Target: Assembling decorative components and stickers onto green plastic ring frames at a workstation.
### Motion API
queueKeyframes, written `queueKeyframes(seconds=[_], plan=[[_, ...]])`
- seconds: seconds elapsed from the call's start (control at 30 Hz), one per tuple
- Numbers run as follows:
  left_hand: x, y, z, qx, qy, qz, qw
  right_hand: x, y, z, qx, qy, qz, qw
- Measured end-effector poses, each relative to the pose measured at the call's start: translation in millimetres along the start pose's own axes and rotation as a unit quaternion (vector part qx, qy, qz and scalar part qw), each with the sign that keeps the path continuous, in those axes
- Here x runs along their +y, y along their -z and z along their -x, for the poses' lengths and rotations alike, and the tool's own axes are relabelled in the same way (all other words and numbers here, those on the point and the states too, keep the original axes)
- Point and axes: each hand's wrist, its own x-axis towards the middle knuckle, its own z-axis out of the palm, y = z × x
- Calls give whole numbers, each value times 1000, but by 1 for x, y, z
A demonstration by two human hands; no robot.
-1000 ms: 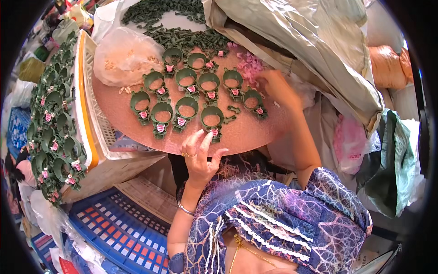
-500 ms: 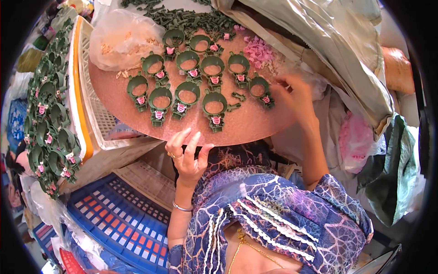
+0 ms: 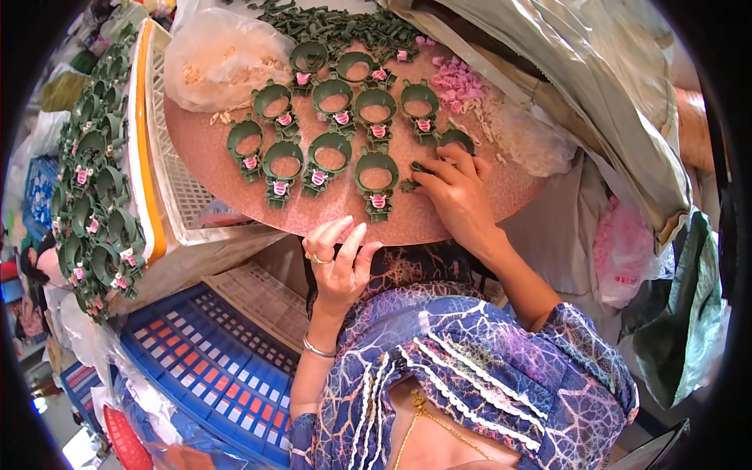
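Observation:
Several dark green plastic figures [image 3: 377,176], each with a large ring-shaped top and a pink-and-white striped front piece, lie in rows on a round, pinkish-brown tabletop [image 3: 470,222]. My right hand [image 3: 460,200] is over the table's right part, fingers bent down onto a small green plastic piece [image 3: 420,167]. A second small green piece [image 3: 409,186] lies just below its fingertips. Another figure [image 3: 456,139] is partly hidden behind these fingers. My left hand [image 3: 338,266] rests at the near table edge, fingers apart and holding nothing.
Loose green parts [image 3: 345,27] are heaped at the far edge, beside pink pieces [image 3: 458,82]. A clear bag [image 3: 223,63] of pale bits lies far left. Left of the table stands a white crate [image 3: 174,172] and a pile of green figures [image 3: 94,196]; a blue basket [image 3: 211,368] is below.
My right hand has moved left from the rightmost figure to the small loose green pieces. My left hand stays at the table edge. The whole view has shifted slightly.

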Motion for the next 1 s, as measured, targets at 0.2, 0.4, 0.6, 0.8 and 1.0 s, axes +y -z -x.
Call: queueKeyframes(seconds=[0.2, 0.4, 0.6, 0.8, 1.0], plan=[[3, -8, -7, -28, -18, -4, 999, -3, 1, 8, 44, -27, -7, 999], [14, -13, -22, -80, -7, -73, 994, 0, -3, 3, 25, -44, -11, 999], [6, -9, -23, -51, 33, -79, 995, -2, -4, -4, 114, -21, -70, 991], [-12, 9, -24, 68, 78, -146, 984, -3, -5, 3, 119, -22, -172, 978], [-48, 37, -44, 157, 229, -166, 946, 2, -12, 17, 90, -78, -262, 958]])
